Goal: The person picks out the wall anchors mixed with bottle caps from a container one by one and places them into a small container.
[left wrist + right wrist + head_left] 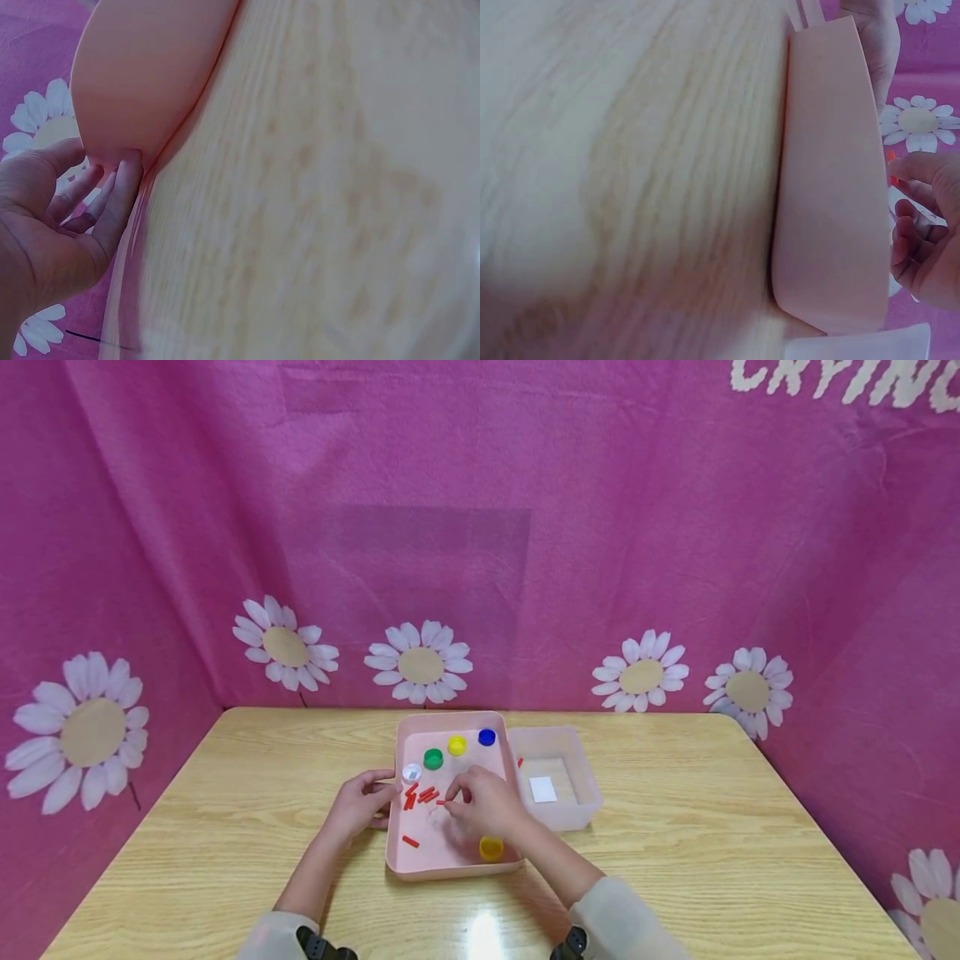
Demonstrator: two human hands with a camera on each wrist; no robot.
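In the head view a pink tray (pixel 450 857) stands on the table with small red sticks (pixel 427 795) scattered in its left half. My left hand (pixel 362 806) holds the tray's left side; the left wrist view shows its thumb at the rim and its fingers against the outer wall. Over the middle of the tray, my right hand (pixel 483 802) pinches one red stick (pixel 441 802) between thumb and fingertips. A bit of that stick (pixel 892 168) shows in the right wrist view. Another red stick (pixel 410 842) lies alone near the tray's front left.
Green (pixel 432 759), yellow (pixel 457 745) and blue (pixel 487 737) round caps sit along the tray's back, a white one (pixel 411 772) at its left. A yellow-orange cap (pixel 491 849) lies front right. Right of the tray stands a translucent bin (pixel 577 816) with a white square (pixel 543 789).
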